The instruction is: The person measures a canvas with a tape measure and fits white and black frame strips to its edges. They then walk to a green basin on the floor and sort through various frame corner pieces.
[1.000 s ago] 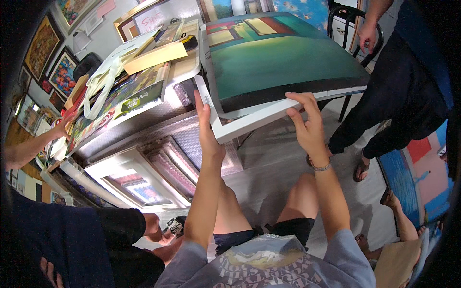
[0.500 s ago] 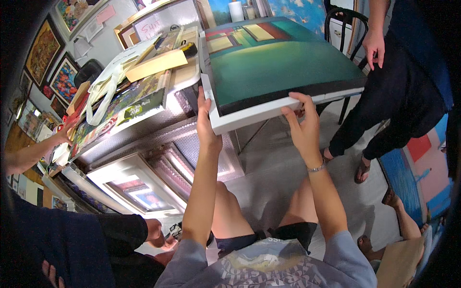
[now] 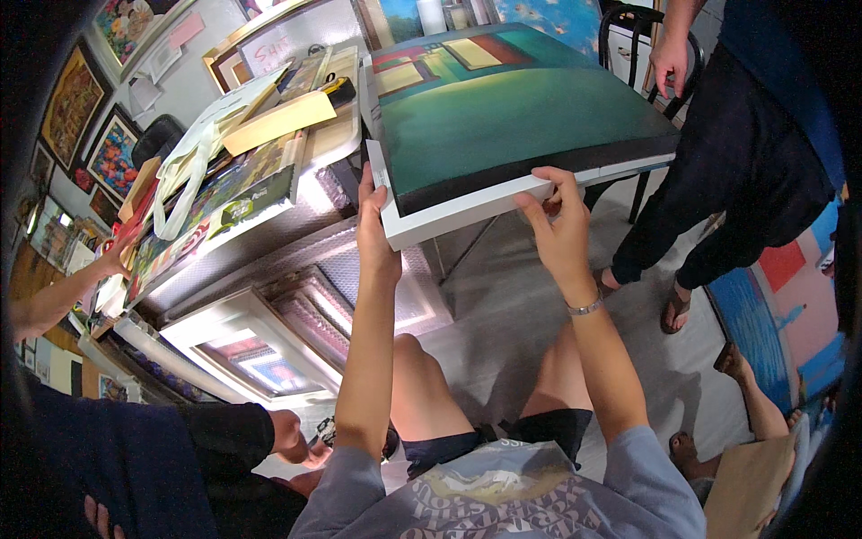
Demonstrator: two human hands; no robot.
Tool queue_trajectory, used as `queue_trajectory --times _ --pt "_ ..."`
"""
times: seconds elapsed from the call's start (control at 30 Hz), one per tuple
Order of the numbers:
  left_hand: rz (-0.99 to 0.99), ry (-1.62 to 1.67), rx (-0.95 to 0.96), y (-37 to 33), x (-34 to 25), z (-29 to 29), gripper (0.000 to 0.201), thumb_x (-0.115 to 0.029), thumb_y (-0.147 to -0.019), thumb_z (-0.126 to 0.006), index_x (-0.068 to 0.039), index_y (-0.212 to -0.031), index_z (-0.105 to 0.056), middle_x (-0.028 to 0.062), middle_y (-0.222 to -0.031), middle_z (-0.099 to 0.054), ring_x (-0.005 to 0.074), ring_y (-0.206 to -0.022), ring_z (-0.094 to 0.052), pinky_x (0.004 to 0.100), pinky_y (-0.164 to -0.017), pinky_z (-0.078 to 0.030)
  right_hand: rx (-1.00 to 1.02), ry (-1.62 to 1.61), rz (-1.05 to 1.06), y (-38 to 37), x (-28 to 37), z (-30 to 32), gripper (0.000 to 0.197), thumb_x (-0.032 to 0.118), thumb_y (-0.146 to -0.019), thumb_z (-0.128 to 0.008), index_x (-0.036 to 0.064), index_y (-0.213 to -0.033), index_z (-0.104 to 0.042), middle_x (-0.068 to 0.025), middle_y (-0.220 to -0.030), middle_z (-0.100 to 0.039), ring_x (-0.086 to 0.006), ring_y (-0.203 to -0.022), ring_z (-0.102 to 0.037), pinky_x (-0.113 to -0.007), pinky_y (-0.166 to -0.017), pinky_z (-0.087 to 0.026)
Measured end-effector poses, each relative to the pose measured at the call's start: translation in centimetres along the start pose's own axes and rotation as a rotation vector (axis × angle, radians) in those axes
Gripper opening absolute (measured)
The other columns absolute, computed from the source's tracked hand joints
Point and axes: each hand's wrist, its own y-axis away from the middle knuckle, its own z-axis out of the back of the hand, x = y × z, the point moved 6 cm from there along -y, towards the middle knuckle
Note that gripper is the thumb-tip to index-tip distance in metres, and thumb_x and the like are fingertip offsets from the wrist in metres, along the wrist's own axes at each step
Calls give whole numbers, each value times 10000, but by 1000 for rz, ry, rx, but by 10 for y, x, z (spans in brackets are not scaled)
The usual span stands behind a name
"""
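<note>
Crowded studio floor, both hands (image 3: pixel 377 225) (image 3: pixel 558 229) clamped on a green canvas's (image 3: pixel 512 108) white near edge, underside hidden

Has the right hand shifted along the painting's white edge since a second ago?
Yes. The right hand has slid left along the near white edge of the green painting, closing toward the left hand at the corner, and away from the black chair.

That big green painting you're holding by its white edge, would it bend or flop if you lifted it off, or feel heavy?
The green painting probably stays stiff: its thick white edge runs straight between the left hand and right hand. It is likely light for its size, since fingers alone steady it. Being so broad, it may tip or swing awkwardly, and the painted face could scuff.
</note>
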Motion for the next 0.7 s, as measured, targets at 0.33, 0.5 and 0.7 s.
queue_trajectory --times 0.33,0.5,0.7 --pt "48 -180 1 -2 1 11 702 -339 -879 -502 -96 -1513 -322 138 -1495 -391 273 -1369 -365 359 -1121 -261 -4 -21 40 2 0 1 373 234 -858 -751 37 -1124 -579 -88 -952 -653 -173 -752 -595 -297 -662 -472" --pt "34 -222 3 1 -3 9 724 -414 -901 -517 -99 -1519 -308 138 -1501 -393 282 -1371 -372 381 -1121 -272 -24 -20 21 3 -3 0 378 245 -850 -759 35 -1112 -585 -75 -947 -653 -164 -758 -589 -289 -671 -469" --pt "43 -233 -18 0 -1 11 720 -333 -878 -495 -108 -1532 -294 142 -1535 -345 288 -1395 -334 368 -1138 -231 -5 -2 17 2 -5 2 389 266 -848 -762 37 -1110 -588 -63 -948 -647 -147 -772 -575 -277 -684 -464"
